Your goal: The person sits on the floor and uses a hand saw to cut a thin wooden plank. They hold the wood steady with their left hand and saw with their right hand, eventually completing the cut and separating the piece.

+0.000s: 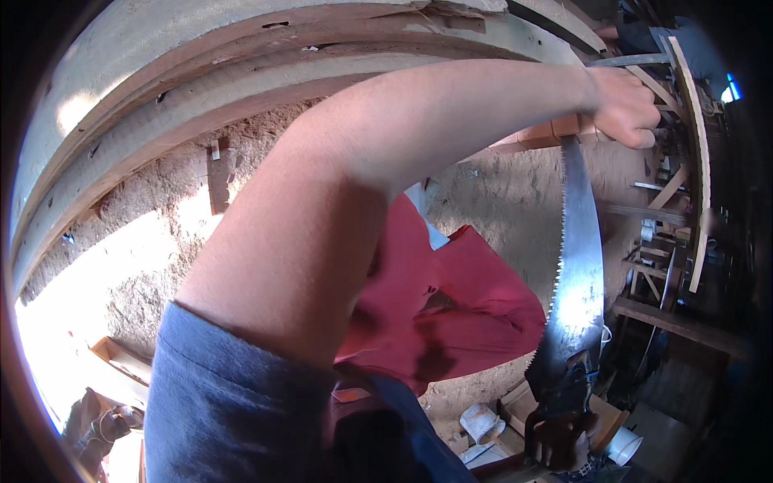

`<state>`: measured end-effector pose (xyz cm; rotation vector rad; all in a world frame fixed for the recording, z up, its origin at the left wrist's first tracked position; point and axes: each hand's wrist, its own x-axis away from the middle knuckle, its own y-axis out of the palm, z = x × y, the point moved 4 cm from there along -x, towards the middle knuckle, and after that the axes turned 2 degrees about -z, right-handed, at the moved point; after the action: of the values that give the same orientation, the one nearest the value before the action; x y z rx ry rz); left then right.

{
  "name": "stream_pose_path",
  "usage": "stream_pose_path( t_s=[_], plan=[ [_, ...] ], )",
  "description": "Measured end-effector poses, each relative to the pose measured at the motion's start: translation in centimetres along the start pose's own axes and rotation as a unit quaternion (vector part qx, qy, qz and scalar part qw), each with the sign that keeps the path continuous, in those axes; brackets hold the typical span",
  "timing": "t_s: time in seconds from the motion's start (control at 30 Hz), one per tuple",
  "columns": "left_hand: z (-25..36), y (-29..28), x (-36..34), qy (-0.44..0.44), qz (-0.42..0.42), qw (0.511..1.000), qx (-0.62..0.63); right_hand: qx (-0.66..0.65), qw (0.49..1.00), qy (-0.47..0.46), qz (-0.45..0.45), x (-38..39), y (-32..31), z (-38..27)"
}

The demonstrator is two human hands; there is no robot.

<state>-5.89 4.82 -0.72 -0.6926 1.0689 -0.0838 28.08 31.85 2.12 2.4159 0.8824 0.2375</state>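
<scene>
My left arm reaches across the view to the far right. There my left hand [630, 106], fingers curled, grips the end of a row of wooden pieces [538, 135]. The forearm hides part of that wood. A hand saw [578, 253] stands with its toothed edge facing left, its blade tip against the wood just short of my left hand. At the lower right my right hand [560, 447], in shadow, is closed around the saw's dark handle. Between the arms shows my leg in red trousers [483, 322].
Long timber beams [241, 68] run along the far left side above the dirt ground. A wooden frame [691, 161] and cluttered timber stand at right. A stained white container [481, 423] and a white cup [624, 445] are near the saw handle. A wooden box [121, 362] lies at left.
</scene>
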Motion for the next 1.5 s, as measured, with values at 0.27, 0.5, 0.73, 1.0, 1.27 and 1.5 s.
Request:
stream_pose_path(
  t_s=[0.27,0.5,0.73,1.0,1.27,1.5],
  plan=[
    [-0.6,-2.2,1.2,0.007,0.008,1.000,0.025,0.056,0.976,-0.048,0.203,-1.0,1.9,0.0],
    [-0.3,-3.1,1.8,-0.055,-0.077,0.995,-0.016,0.155,0.962,-0.072,0.213,-2.8,0.4,1.2],
    [-5.9,-3.9,1.8,0.081,0.071,0.991,-0.080,-0.001,0.993,0.097,-0.061,-2.4,1.2,0.6],
    [-3.0,-2.2,2.1,0.257,0.153,0.938,-0.178,0.251,0.909,-0.020,0.332,-6.9,3.6,2.8],
    [-1.2,-2.4,2.3,0.247,0.083,0.958,-0.120,0.252,0.925,-0.008,0.284,-5.2,4.3,1.5],
    [-2.4,-3.4,2.9,0.265,0.162,0.942,-0.127,0.450,0.855,-0.062,0.251,-2.1,2.6,3.7]
  ],
)
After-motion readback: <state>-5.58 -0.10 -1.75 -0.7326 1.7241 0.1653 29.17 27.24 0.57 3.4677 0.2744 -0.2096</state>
